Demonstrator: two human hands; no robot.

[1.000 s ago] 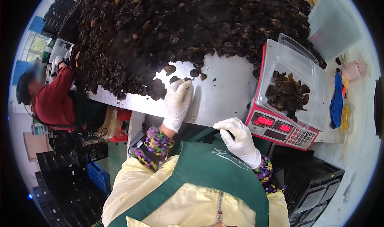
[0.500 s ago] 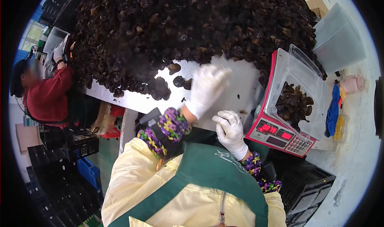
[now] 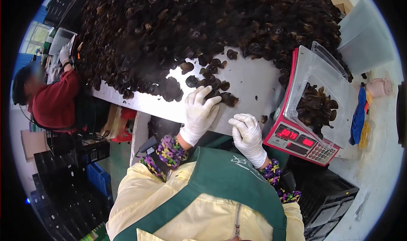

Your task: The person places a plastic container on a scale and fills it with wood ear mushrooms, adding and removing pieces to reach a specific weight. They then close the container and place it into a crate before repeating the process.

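Dried mushrooms (image 3: 220,92) under the left hand (image 3: 199,113), grip spread flat; right hand (image 3: 246,133) loosely curled, empty.

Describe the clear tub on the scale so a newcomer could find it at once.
Start from the huge heap of dark dried fungus covering the steel table. At the heap's right edge sits a red scale with glowing red digits. The clear tub stands on that scale, partly filled with dark fungus and with its lid hinged open; it is the only container there holding any.

Black crates (image 3: 63,156) stacked on a green floor (image 3: 116,164), a bright window (image 3: 32,39) far left.
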